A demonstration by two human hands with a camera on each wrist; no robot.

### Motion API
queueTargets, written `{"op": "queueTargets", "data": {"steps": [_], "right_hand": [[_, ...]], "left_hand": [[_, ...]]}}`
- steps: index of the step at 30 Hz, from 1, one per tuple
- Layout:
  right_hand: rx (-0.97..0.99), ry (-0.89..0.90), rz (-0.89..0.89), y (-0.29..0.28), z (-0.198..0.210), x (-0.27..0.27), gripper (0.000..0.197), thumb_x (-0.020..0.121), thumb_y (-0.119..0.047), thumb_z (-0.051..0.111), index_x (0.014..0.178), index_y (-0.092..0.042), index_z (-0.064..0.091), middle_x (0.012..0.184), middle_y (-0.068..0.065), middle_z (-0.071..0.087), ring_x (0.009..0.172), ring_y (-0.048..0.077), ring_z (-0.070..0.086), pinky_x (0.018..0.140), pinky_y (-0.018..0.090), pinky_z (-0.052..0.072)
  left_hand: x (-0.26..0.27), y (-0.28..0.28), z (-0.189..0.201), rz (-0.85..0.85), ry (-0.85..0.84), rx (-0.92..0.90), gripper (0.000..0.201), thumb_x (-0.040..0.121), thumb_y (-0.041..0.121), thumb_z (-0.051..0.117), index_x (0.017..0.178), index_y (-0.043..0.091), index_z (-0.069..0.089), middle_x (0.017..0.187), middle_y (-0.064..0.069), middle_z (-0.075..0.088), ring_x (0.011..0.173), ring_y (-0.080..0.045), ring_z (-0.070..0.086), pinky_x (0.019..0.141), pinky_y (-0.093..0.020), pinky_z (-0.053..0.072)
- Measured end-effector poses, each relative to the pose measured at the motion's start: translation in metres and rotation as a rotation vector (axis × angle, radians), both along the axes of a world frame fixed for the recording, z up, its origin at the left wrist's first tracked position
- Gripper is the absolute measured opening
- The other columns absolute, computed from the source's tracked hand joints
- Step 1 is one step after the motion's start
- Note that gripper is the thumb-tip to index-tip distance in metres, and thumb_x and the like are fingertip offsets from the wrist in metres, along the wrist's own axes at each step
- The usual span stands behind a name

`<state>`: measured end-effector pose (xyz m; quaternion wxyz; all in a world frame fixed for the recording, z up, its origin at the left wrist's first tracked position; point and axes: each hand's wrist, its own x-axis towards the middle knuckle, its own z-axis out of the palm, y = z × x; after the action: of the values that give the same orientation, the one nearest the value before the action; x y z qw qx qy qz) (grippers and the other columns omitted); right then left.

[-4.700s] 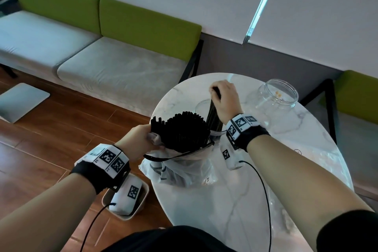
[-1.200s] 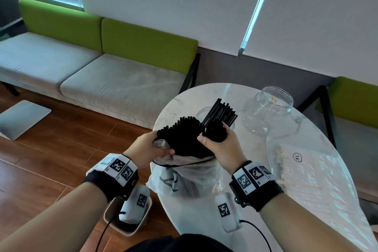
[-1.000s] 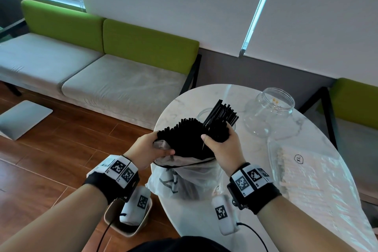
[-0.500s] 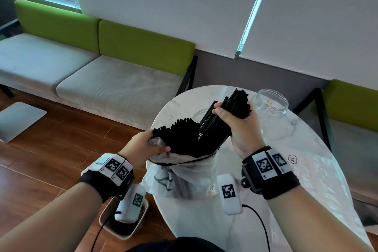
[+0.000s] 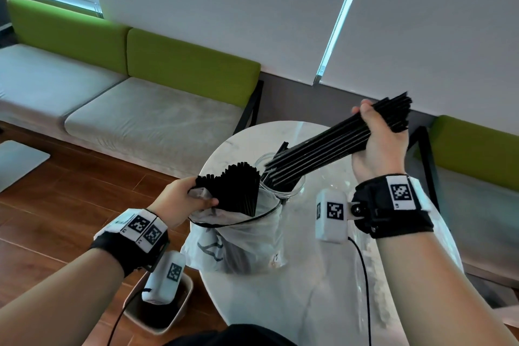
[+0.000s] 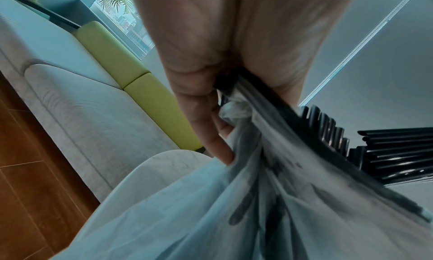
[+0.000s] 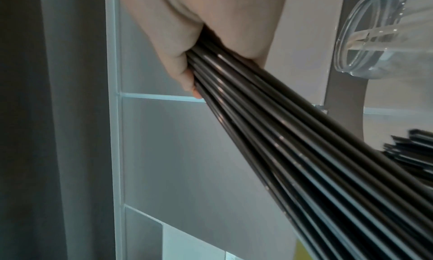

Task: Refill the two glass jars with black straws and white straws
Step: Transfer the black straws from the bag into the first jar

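On the round marble surface [image 5: 295,303], a plastic bag [image 5: 241,239] packed with black straws [image 5: 233,191] is stood near the left edge, its rim pinched by the left hand [image 5: 182,202]. Just behind it, a glass jar [image 5: 283,188] is being loaded: a bundle of black straws [image 5: 331,146] is clenched in the right hand [image 5: 379,146], its lower ends inside the mouth. A second jar [image 7: 384,34] is seen without straws. White straws are judged untouched.
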<state>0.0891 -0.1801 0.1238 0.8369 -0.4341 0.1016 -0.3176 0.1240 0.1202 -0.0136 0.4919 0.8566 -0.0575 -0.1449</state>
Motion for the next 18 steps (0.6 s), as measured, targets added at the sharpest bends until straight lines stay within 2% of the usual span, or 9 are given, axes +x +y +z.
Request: {"op": "queueTargets", "data": {"steps": [2, 5, 8, 11, 14, 15, 18], "right_hand": [[-0.017, -0.037, -0.061, -0.008, 0.003, 0.003, 0.026, 0.083, 0.006, 0.065, 0.104, -0.003, 0.051, 0.083, 0.007, 0.064, 0.075, 0.019, 0.063, 0.074, 0.036, 0.052], [-0.107, -0.023, -0.150, -0.005, -0.005, 0.012, 0.027, 0.079, 0.004, 0.069, 0.098, -0.004, 0.051, 0.081, 0.008, 0.067, 0.077, 0.023, 0.063, 0.080, 0.041, 0.052], [-0.284, 0.105, -0.181, 0.015, -0.030, 0.022, 0.025, 0.079, 0.002, 0.071, 0.091, -0.013, 0.054, 0.081, 0.002, 0.071, 0.077, 0.020, 0.066, 0.080, 0.037, 0.055], [-0.389, 0.228, -0.059, 0.040, -0.062, 0.027, 0.024, 0.078, -0.003, 0.075, 0.096, -0.009, 0.060, 0.088, 0.005, 0.068, 0.077, 0.015, 0.065, 0.073, 0.029, 0.055], [-0.436, 0.328, 0.085, 0.054, -0.089, 0.029, 0.024, 0.078, -0.006, 0.076, 0.098, -0.007, 0.063, 0.090, 0.005, 0.068, 0.079, 0.013, 0.065, 0.073, 0.026, 0.054], [-0.463, 0.349, 0.136, 0.056, -0.095, 0.029, 0.022, 0.077, -0.007, 0.077, 0.095, -0.009, 0.064, 0.090, 0.004, 0.069, 0.080, 0.013, 0.065, 0.075, 0.027, 0.053], [-0.532, 0.382, 0.271, 0.057, -0.109, 0.033, 0.018, 0.069, -0.024, 0.079, 0.082, -0.021, 0.066, 0.088, 0.001, 0.070, 0.087, 0.019, 0.066, 0.089, 0.041, 0.053]], "left_hand": [[0.001, 0.000, 0.001, -0.008, -0.007, 0.003, 0.030, 0.070, 0.018, 0.081, 0.093, 0.028, 0.066, 0.097, -0.001, 0.069, 0.095, -0.017, 0.062, 0.077, -0.025, 0.046], [0.002, 0.000, 0.001, -0.023, -0.014, 0.008, 0.030, 0.069, 0.021, 0.081, 0.095, 0.026, 0.066, 0.096, 0.000, 0.069, 0.094, -0.016, 0.062, 0.075, -0.024, 0.044], [0.003, -0.002, 0.001, -0.031, -0.022, 0.026, 0.030, 0.069, 0.023, 0.081, 0.094, 0.027, 0.065, 0.095, 0.001, 0.068, 0.093, -0.016, 0.061, 0.074, -0.024, 0.044], [0.003, -0.002, 0.003, -0.037, -0.024, 0.032, 0.028, 0.069, 0.023, 0.081, 0.090, 0.029, 0.064, 0.095, -0.001, 0.068, 0.093, -0.017, 0.061, 0.076, -0.027, 0.045], [0.001, -0.002, 0.005, -0.039, -0.035, 0.030, 0.028, 0.069, 0.023, 0.081, 0.086, 0.035, 0.062, 0.095, 0.000, 0.068, 0.093, -0.017, 0.060, 0.079, -0.030, 0.047], [0.000, -0.001, 0.005, -0.044, -0.043, 0.028, 0.029, 0.069, 0.023, 0.081, 0.084, 0.037, 0.061, 0.093, 0.002, 0.068, 0.093, -0.016, 0.060, 0.078, -0.029, 0.047], [-0.003, 0.001, 0.006, -0.056, -0.040, 0.028, 0.030, 0.070, 0.021, 0.081, 0.080, 0.039, 0.060, 0.088, 0.009, 0.066, 0.088, -0.011, 0.059, 0.069, -0.019, 0.041]]}}
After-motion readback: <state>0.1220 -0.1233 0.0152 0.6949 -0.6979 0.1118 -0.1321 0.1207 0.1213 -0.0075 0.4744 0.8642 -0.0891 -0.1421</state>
